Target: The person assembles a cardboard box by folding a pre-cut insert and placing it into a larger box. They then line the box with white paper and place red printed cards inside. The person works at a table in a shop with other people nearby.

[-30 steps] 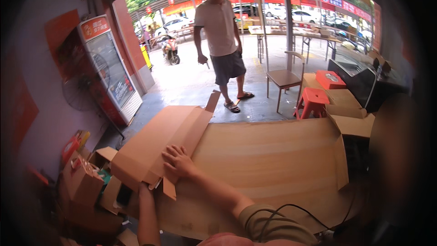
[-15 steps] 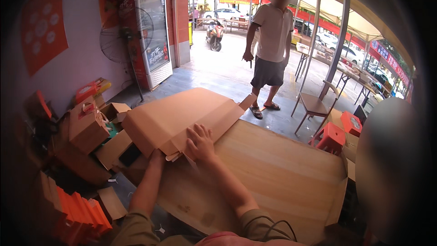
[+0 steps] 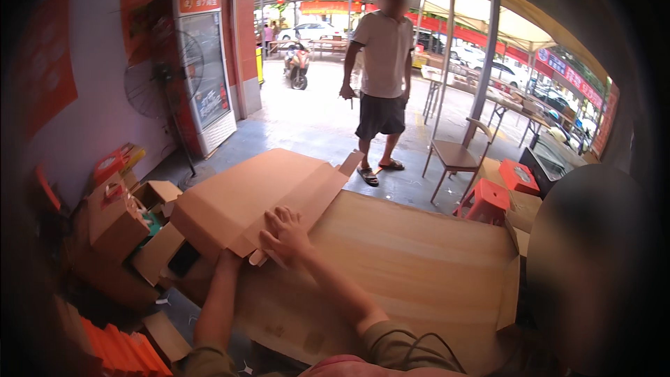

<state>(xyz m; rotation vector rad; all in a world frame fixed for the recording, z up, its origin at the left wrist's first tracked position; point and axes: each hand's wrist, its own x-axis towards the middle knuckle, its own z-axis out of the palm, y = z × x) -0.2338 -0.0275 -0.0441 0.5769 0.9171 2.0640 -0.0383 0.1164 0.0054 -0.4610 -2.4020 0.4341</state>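
Note:
A large brown cardboard box [image 3: 244, 188], partly folded with flaps standing at its edges, lies tilted on the left end of the cardboard-topped table [image 3: 412, 251]. My right hand [image 3: 285, 236] rests on its near side flap, fingers apart and slightly bent against the board. At the box's near corner, my left hand [image 3: 227, 258] reaches under the edge; its fingers are hidden there. Small folded tabs [image 3: 258, 257] stick out between the two hands.
Opened cartons [image 3: 115, 216] crowd the left, with orange folded pieces [image 3: 125, 349] below. Ahead stands a person [image 3: 384, 56] in a white shirt, near a chair [image 3: 457, 156] and red stools [image 3: 485, 201]. A blurred round shape [image 3: 593, 237] fills the right. A fan [image 3: 164, 73] stands by a drinks fridge [image 3: 206, 70].
The view has shifted, so the scene sits further left and slightly lower. Both hands keep their places at the box, the right still on the flap and the left under the corner.

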